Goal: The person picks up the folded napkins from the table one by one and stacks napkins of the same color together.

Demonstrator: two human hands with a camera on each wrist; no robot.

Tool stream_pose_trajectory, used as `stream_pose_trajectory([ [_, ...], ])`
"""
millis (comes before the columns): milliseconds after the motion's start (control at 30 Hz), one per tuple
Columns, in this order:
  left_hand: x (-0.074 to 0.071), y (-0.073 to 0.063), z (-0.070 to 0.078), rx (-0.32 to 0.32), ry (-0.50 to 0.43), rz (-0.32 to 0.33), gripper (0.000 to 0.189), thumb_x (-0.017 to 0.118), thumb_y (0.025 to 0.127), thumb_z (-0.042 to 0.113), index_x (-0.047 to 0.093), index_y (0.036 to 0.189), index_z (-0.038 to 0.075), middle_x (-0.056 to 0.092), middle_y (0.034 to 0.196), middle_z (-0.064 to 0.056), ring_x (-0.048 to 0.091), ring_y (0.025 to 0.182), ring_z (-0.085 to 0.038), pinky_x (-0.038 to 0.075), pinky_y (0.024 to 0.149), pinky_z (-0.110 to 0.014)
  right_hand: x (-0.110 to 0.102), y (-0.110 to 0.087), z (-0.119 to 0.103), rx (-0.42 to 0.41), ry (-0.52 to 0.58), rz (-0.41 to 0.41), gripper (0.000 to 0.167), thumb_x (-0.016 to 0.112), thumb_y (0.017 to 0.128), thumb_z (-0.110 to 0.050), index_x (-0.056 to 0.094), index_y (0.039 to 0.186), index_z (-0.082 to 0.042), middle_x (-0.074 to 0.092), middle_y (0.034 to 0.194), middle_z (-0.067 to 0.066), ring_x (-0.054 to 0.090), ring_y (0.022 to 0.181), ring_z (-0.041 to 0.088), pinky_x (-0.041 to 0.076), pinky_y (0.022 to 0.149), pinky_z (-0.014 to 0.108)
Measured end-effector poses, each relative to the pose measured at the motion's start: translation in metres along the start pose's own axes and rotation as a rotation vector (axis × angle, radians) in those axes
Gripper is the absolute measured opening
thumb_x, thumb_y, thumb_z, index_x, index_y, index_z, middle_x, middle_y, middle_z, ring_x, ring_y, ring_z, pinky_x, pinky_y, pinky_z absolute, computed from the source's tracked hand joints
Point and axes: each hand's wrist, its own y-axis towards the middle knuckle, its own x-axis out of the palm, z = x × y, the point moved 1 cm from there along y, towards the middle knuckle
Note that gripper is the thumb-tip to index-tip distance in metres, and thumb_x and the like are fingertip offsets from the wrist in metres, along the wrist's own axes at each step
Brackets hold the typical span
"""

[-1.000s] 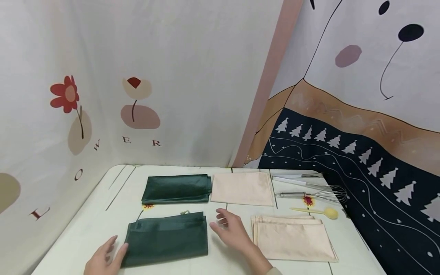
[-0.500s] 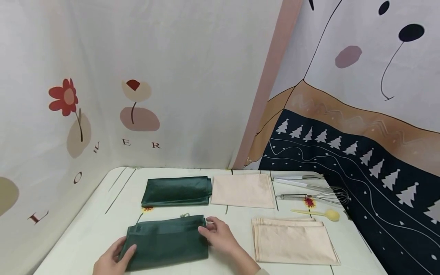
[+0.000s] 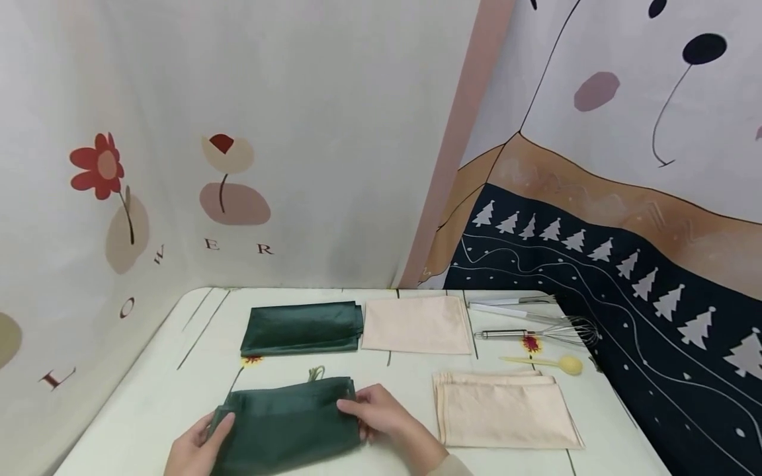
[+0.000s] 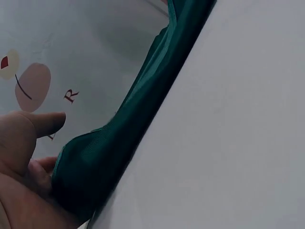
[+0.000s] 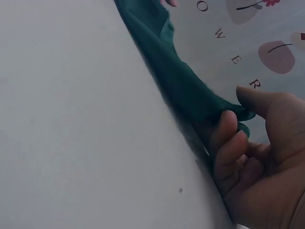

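A folded dark green cloth (image 3: 286, 423) lies at the front of the table, its sides lifted a little. My left hand (image 3: 199, 444) holds its left end, fingers beneath and thumb above. In the left wrist view, the left thumb (image 4: 50, 123) appears slightly apart from the green fabric (image 4: 112, 150). At the opposite end, my right hand (image 3: 383, 413) grips the right edge, thumb on top. The right wrist view shows that edge (image 5: 200, 98) between the right thumb (image 5: 257, 100) and curled fingers. Parts of the fingers are hidden by the cloth.
Behind lie another folded green cloth (image 3: 301, 328) and a folded pale pink cloth (image 3: 415, 324). A beige folded cloth (image 3: 506, 410) is at the right. Near the right edge are a whisk (image 3: 538, 334), a yellow spoon (image 3: 556, 363) and white-handled utensils (image 3: 506, 311). Fabric walls stand behind.
My right hand has moved left and down onto the green cloth's right edge and taken hold. The left hand has shifted right and grips the left end. The cloth's front has risen slightly.
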Motion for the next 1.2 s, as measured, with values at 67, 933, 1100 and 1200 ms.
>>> stream_pose_trajectory([
  [67, -0.002, -0.002, 0.003, 0.017, 0.014, -0.003, 0.096, 0.05, 0.097, 0.067, 0.039, 0.144, -0.016, 0.053, 0.134, -0.037, 0.053, 0.122, -0.054, 0.05, 0.095, -0.061, 0.002, 0.001, 0.0, -0.018, -0.041, -0.004, 0.031, 0.076, 0.091, -0.034, 0.071, 0.076, -0.008, 0.051, 0.047, -0.002, 0.045, 0.037, 0.008, 0.037, 0.037, 0.02],
  [933, -0.016, -0.008, 0.002, -0.148, -0.119, 0.075, 0.08, 0.064, 0.097, 0.051, 0.044, 0.146, -0.009, 0.049, 0.144, -0.03, 0.041, 0.138, -0.047, 0.039, 0.11, -0.056, 0.002, -0.002, -0.008, -0.013, 0.113, -0.017, 0.03, 0.075, 0.093, -0.03, 0.072, 0.101, -0.001, 0.047, 0.05, -0.003, 0.041, 0.038, 0.009, 0.032, 0.037, 0.02],
  [1100, -0.016, -0.012, 0.001, -0.098, -0.076, 0.038, 0.082, 0.063, 0.096, 0.057, 0.05, 0.14, -0.011, 0.056, 0.137, -0.031, 0.05, 0.13, -0.046, 0.047, 0.104, -0.054, 0.0, -0.008, -0.009, -0.084, -0.078, -0.077, 0.028, 0.075, 0.093, -0.028, 0.067, 0.076, -0.008, 0.042, 0.05, -0.004, 0.038, 0.042, 0.01, 0.031, 0.043, 0.023],
  [1200, -0.015, -0.017, -0.001, -0.077, -0.061, 0.007, 0.082, 0.063, 0.096, 0.056, 0.05, 0.141, -0.011, 0.059, 0.134, -0.03, 0.056, 0.126, -0.044, 0.054, 0.097, -0.046, 0.002, -0.014, -0.008, -0.147, -0.215, -0.105, 0.026, 0.073, 0.094, -0.028, 0.067, 0.077, -0.01, 0.045, 0.053, -0.005, 0.042, 0.049, 0.009, 0.034, 0.05, 0.024],
])
